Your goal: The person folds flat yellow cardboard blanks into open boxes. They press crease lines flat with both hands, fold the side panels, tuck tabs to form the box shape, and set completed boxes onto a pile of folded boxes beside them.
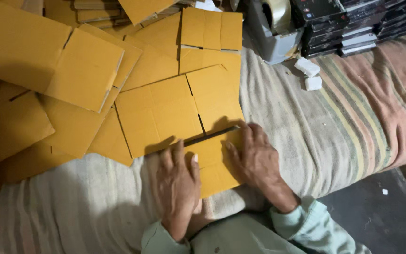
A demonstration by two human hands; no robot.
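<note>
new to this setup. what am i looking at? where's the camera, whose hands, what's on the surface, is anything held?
There is one picture, from a camera worn on a person's head, looking down at their own bare hands. No machine is involved. The left hand and right hand both press flat on a yellow-brown flat cardboard box blank, at its near flap; neither grips anything. The blank lies on a striped cloth, with a heap of similar cardboard blanks to the left. At the far edge sit a grey tape dispenser, stacked dark cases and two small white blocks.
</note>
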